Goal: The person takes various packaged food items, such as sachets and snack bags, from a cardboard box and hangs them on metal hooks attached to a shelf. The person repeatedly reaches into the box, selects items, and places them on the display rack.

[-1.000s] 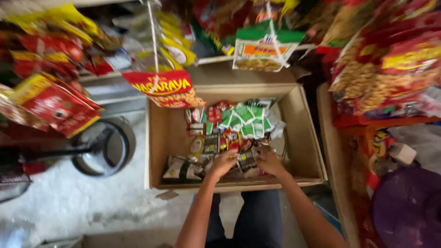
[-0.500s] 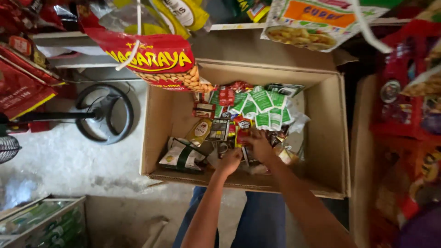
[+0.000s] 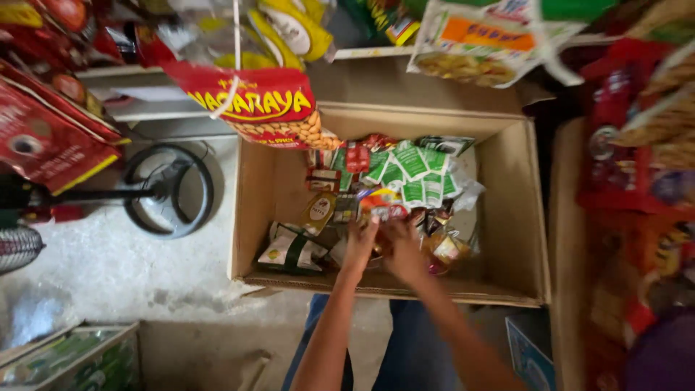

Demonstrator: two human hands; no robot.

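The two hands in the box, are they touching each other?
Cannot tell. In the head view the left hand and right hand sit close together over the small packets in the cardboard box, but blur hides any gap.

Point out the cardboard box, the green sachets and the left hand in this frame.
cardboard box point(image 3: 515, 210): head view, on its bare right inner wall.
green sachets point(image 3: 414, 168): head view, on the middle sachet of the bunch.
left hand point(image 3: 360, 246): head view, on the back of the hand, among the packets.

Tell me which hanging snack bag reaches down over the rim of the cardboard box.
The red bag of peanuts, hanging over the cardboard box at its far left corner. The white and green bag with an orange label hangs behind the far wall, not over it.
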